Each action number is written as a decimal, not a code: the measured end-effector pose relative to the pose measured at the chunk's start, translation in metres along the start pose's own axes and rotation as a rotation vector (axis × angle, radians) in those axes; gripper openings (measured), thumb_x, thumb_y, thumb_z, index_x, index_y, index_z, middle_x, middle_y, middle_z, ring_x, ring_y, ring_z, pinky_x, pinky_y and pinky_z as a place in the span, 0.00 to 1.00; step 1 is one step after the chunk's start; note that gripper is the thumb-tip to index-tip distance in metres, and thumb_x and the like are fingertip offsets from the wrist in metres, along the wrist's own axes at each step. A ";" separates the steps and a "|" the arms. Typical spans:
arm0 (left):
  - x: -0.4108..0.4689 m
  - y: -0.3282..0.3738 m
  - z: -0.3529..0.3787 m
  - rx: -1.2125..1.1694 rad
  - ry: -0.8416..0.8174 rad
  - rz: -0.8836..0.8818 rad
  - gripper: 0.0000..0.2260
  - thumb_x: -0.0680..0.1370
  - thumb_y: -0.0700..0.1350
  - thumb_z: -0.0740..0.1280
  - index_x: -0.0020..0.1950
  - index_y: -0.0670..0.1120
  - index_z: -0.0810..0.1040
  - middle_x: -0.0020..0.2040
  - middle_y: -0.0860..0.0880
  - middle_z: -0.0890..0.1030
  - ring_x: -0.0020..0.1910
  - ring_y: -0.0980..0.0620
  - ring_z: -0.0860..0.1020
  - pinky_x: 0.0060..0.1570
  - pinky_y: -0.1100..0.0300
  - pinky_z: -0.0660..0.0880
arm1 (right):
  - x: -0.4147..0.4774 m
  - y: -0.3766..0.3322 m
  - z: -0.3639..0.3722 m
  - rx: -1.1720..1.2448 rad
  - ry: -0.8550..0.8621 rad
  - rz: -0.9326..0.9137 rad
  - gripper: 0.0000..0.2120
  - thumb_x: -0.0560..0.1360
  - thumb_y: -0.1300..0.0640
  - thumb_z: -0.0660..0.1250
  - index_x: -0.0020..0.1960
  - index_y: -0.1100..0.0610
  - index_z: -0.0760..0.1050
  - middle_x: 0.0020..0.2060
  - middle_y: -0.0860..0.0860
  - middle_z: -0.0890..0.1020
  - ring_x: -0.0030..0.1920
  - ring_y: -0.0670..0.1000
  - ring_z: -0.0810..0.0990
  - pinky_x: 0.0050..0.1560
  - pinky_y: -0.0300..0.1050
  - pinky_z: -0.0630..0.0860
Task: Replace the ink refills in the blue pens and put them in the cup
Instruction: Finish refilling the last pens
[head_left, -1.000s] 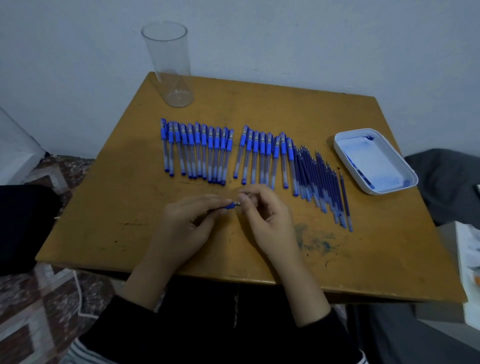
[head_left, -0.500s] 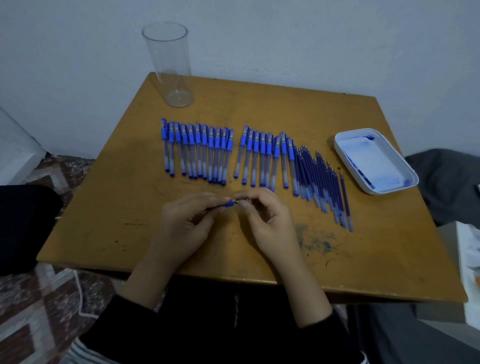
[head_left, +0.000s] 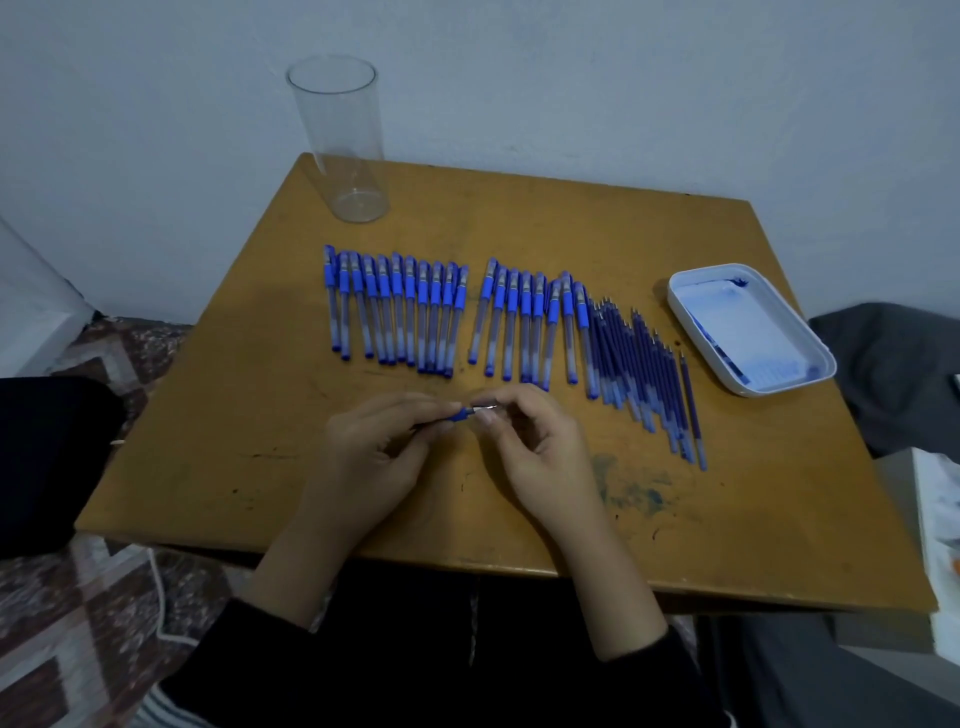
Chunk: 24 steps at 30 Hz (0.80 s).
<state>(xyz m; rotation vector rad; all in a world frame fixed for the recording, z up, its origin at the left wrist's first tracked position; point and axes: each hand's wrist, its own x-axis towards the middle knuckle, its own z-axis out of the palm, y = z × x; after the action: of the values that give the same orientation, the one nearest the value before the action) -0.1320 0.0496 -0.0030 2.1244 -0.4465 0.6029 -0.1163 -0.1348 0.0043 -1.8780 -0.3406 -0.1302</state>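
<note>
Holding a blue pen (head_left: 460, 414) in our left hand (head_left: 374, 457), short of the cup (head_left: 343, 140), we pinched its tip with the fingers (head_left: 511, 399) of our right hand (head_left: 540, 457), apparently unscrewing before pulling the refill.

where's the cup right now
In the head view the clear cup stands upright at the far left corner of the table, behind the left row of pens, with nothing visible inside it.
</note>
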 end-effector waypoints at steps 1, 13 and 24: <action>0.000 0.000 0.000 -0.003 -0.006 0.004 0.10 0.74 0.35 0.75 0.54 0.42 0.86 0.53 0.55 0.84 0.54 0.62 0.82 0.56 0.64 0.78 | 0.000 0.001 0.001 -0.021 0.002 0.010 0.05 0.78 0.60 0.67 0.52 0.57 0.81 0.45 0.49 0.81 0.49 0.48 0.79 0.49 0.42 0.77; -0.002 -0.003 0.002 0.024 0.000 -0.003 0.08 0.75 0.37 0.74 0.53 0.43 0.86 0.53 0.55 0.84 0.53 0.62 0.82 0.53 0.63 0.80 | -0.002 -0.002 0.003 -0.033 0.095 0.067 0.04 0.76 0.61 0.71 0.50 0.55 0.82 0.44 0.48 0.83 0.47 0.45 0.80 0.48 0.35 0.77; 0.001 0.001 0.000 0.045 0.065 -0.103 0.08 0.74 0.33 0.75 0.52 0.40 0.86 0.51 0.51 0.85 0.52 0.60 0.83 0.53 0.63 0.79 | -0.004 0.000 0.004 -0.217 0.393 0.193 0.13 0.75 0.63 0.70 0.59 0.54 0.80 0.50 0.46 0.80 0.50 0.37 0.77 0.52 0.26 0.72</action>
<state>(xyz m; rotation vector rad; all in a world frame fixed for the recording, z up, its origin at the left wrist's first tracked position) -0.1318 0.0490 -0.0022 2.1486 -0.2879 0.6263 -0.1207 -0.1314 0.0015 -2.0334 0.1288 -0.4112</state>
